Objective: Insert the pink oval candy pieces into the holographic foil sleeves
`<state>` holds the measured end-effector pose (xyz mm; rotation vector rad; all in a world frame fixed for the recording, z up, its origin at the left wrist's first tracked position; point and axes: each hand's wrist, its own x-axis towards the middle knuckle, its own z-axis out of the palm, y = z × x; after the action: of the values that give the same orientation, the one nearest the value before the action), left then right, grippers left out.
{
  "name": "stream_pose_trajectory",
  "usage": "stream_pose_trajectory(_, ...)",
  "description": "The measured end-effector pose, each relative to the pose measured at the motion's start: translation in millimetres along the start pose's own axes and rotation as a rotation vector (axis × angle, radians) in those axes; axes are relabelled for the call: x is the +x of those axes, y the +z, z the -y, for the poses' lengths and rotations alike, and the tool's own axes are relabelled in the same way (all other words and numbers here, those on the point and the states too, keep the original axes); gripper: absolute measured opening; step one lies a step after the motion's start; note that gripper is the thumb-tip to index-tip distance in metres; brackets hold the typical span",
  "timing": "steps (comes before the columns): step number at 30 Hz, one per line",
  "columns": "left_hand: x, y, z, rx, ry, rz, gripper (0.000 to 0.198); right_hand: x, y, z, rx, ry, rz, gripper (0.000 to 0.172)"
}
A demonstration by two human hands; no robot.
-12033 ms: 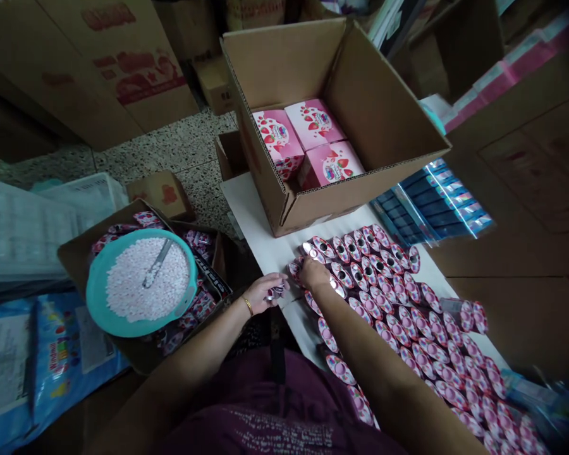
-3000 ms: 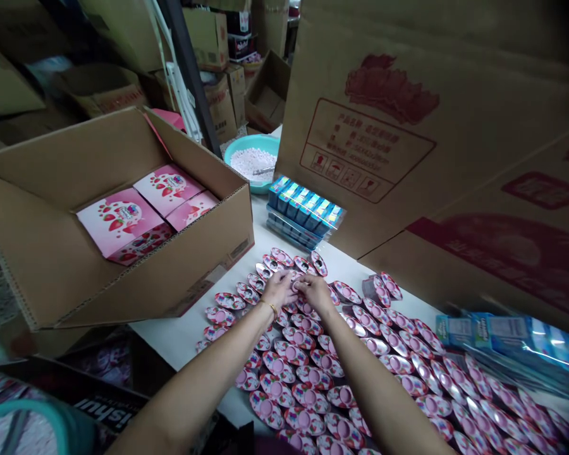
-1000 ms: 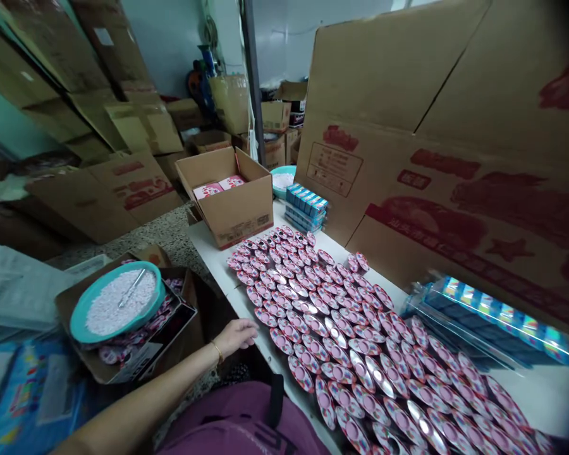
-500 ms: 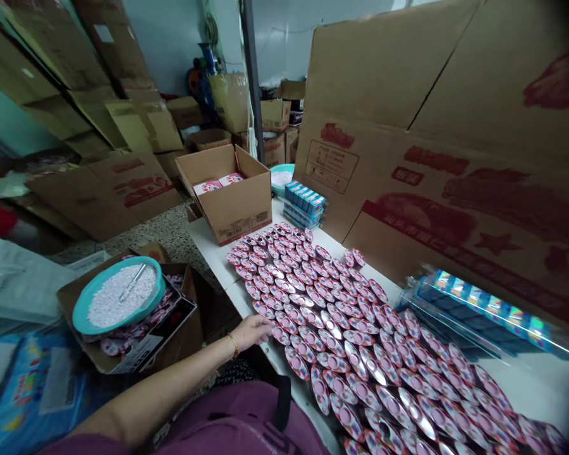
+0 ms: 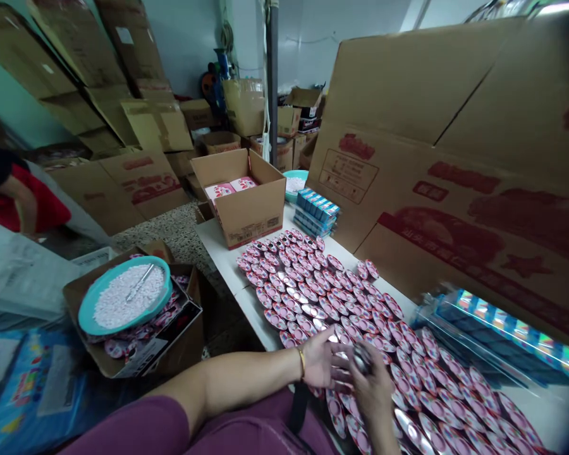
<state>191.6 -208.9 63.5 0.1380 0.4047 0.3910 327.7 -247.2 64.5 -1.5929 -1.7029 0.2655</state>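
My left hand [image 5: 318, 361], with a gold bangle [image 5: 302, 364] on the wrist, is spread open at the near edge of the white table [image 5: 260, 328]. My right hand [image 5: 372, 395] is raised just beside it, its fingers pinching a small foil-backed packet [image 5: 361, 359]. The packet's shape is partly hidden by the fingers and blurred. Close rows of pink oval packets with silver foil [image 5: 313, 297] cover the table in front of both hands and lie partly under them.
A cardboard box [image 5: 251, 218] of pink strawberry cartons and stacked blue packs [image 5: 315, 212] stand beyond. A teal bowl of pink-white pieces [image 5: 123, 297] sits in a box at left. Large cartons [image 5: 436, 170] rise at right; a person [image 5: 14, 196] stands far left.
My left hand has moved right from the table edge, and my right hand has come into view holding a foil-backed packet. A person now shows at the far left.
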Motion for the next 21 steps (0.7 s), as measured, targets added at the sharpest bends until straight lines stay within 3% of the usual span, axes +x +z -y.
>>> stream_pose_trajectory(5, -20, -30.8, -56, -0.218, 0.117, -0.104, 0.048, 47, 85, 53, -0.157, -0.32, 0.225, 0.03)
stream_pose_trajectory(9, -49, -66.2, -123, -0.308, 0.259, -0.161, 0.026, 87, 140, 80, -0.131, -0.405, 0.26, 0.028)
stream_pose_trajectory(12, -62, -87.2, -178, -0.342, 0.251, -0.236, 0.016, 113, 181, 94, 0.015, -0.3, 0.178, 0.023)
stream_pose_trajectory(15, -65, -104.1, -223, -0.33, 0.172, -0.296, 0.015, 138, 218, 109, 0.147, -0.08, 0.071, 0.021)
stream_pose_trajectory(18, -61, -119.7, -252, -0.313, 0.135, -0.284, 0.018, 162, 242, 119, 0.252, 0.122, -0.008, 0.023)
stream_pose_trajectory(21, -57, -133.5, -271, -0.295, 0.086, -0.259, 0.019, 183, 252, 118, 0.293, 0.317, -0.085, 0.024)
